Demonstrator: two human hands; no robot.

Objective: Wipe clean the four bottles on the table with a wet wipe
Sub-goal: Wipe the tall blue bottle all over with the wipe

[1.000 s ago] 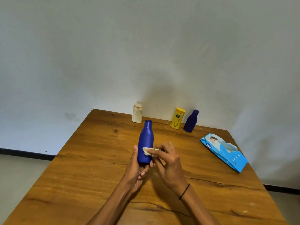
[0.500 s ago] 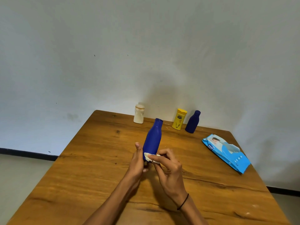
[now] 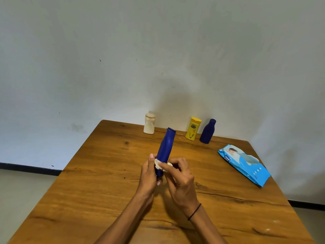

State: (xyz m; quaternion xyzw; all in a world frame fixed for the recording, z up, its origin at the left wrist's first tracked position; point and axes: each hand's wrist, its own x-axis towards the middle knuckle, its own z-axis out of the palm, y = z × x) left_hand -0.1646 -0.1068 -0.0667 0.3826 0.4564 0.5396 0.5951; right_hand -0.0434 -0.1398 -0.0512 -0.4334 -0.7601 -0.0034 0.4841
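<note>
At frame centre, a tall blue bottle (image 3: 165,148) is held tilted above the counter (image 3: 98,173), its base gripped by the curled fingers of the left hand (image 3: 149,175). A white wet wipe (image 3: 159,164) is pinched against its lower body by the right hand (image 3: 181,180); the fingertips appear closed on it. A cream bottle (image 3: 149,123), yellow bottle (image 3: 193,128) and small blue bottle (image 3: 207,131) stand at the counter's upper edge.

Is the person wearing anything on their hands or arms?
No gloves and no sleeves in view: both the left hand and the right hand are bare. The only thing worn is a thin black band around the right wrist.
</note>
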